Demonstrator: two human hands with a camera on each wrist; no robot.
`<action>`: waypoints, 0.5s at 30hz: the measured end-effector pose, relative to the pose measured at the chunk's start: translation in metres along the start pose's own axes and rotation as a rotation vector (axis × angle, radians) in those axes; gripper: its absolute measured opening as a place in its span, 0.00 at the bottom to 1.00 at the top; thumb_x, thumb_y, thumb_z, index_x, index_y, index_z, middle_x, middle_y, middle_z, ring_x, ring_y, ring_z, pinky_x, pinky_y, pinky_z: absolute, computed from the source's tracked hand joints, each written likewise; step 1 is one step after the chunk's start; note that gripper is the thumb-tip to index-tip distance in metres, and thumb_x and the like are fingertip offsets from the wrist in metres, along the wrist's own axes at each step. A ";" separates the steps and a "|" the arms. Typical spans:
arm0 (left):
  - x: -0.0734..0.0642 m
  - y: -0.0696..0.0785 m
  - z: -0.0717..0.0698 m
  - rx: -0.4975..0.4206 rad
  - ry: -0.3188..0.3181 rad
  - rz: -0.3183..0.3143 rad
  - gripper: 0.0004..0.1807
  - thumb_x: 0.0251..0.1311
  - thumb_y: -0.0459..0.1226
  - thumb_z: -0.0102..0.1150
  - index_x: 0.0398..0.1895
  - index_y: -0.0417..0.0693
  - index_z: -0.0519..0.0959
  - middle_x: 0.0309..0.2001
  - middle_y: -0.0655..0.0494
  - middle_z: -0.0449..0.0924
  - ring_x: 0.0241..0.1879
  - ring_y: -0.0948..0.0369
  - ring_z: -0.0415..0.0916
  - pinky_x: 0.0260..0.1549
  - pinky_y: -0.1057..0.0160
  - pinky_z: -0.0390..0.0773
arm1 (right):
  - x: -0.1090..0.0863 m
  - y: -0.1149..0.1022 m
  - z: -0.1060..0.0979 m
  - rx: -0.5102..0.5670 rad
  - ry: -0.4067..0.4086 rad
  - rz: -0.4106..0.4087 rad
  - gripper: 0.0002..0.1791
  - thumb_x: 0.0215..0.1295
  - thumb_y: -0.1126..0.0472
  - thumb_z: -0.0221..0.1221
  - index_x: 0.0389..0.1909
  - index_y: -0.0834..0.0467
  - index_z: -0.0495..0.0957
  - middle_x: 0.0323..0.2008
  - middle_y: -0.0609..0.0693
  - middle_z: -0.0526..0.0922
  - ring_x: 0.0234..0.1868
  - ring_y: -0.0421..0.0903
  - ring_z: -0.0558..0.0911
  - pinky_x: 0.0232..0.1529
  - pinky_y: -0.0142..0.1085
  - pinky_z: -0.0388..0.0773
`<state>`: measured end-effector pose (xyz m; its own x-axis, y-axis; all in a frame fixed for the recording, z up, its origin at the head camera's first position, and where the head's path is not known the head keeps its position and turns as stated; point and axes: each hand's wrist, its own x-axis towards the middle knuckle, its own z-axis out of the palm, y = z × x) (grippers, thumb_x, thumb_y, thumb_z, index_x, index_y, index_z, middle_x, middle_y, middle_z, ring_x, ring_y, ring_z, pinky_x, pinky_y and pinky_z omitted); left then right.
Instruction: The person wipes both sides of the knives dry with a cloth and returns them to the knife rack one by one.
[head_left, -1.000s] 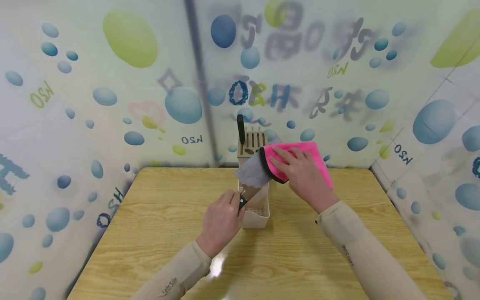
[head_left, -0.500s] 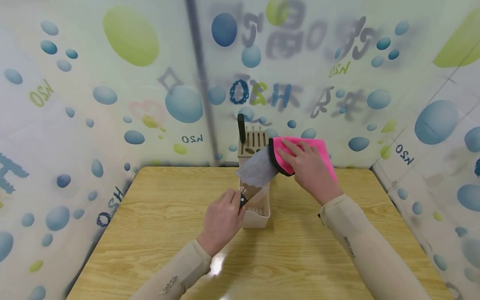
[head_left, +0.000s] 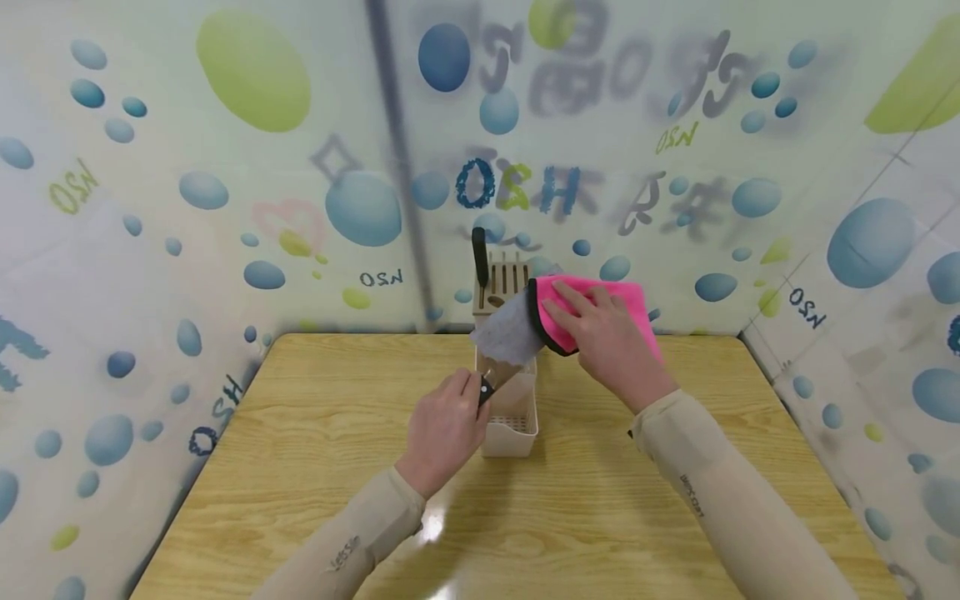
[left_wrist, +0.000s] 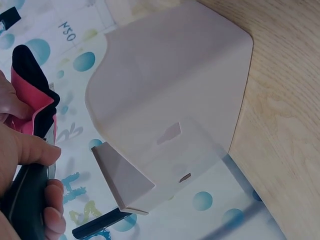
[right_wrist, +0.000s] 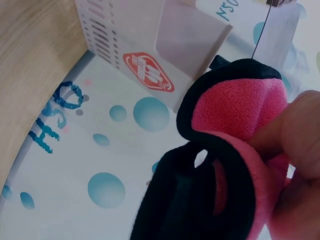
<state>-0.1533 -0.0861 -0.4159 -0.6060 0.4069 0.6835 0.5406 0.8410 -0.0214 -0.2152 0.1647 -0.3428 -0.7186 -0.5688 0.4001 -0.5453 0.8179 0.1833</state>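
My left hand (head_left: 444,429) grips the black handle (left_wrist: 24,202) of a cleaver, whose broad grey blade (head_left: 508,336) slants up to the right. A pink cloth (head_left: 633,304) with black edging is folded over the blade's far part and hides most of that end. My right hand (head_left: 609,342) pinches this cloth on the blade; in the right wrist view the cloth (right_wrist: 232,107) bunches between thumb and fingers. Behind the cleaver stands a beige knife holder (head_left: 510,443), partly covered by blade and hands. One black-handled knife (head_left: 480,257) stands in its slotted top.
A wood-grain table (head_left: 337,417) carries the holder near its middle. The holder's low front tray has a perforated floor. A wall (head_left: 337,108) with blue and green dots rises behind the table and along both sides.
My right hand slid the cloth up and right along the blade, then came partway back down and left. The left hand keeps its grip on the cleaver, almost still.
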 end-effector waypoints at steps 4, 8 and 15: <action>0.002 -0.001 0.001 -0.010 0.000 -0.003 0.18 0.50 0.35 0.79 0.40 0.34 0.83 0.34 0.48 0.80 0.29 0.54 0.82 0.23 0.58 0.84 | 0.000 -0.006 0.000 0.001 0.011 -0.016 0.35 0.58 0.74 0.66 0.69 0.58 0.76 0.71 0.61 0.73 0.56 0.69 0.78 0.56 0.57 0.78; 0.003 -0.001 0.001 -0.020 0.001 -0.004 0.18 0.49 0.34 0.79 0.40 0.34 0.82 0.33 0.48 0.79 0.29 0.54 0.82 0.23 0.57 0.84 | 0.001 -0.010 0.001 -0.006 0.020 -0.033 0.34 0.60 0.73 0.65 0.69 0.57 0.76 0.70 0.61 0.73 0.56 0.67 0.78 0.57 0.54 0.79; 0.005 -0.001 0.000 -0.010 -0.006 -0.011 0.18 0.49 0.34 0.79 0.39 0.34 0.82 0.33 0.48 0.79 0.29 0.54 0.81 0.23 0.58 0.84 | 0.001 -0.023 -0.002 -0.024 0.017 -0.067 0.36 0.61 0.73 0.64 0.72 0.55 0.74 0.71 0.58 0.73 0.59 0.64 0.78 0.59 0.52 0.78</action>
<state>-0.1566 -0.0846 -0.4128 -0.6152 0.4002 0.6792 0.5398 0.8418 -0.0071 -0.2026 0.1456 -0.3451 -0.6738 -0.6206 0.4011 -0.5809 0.7803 0.2316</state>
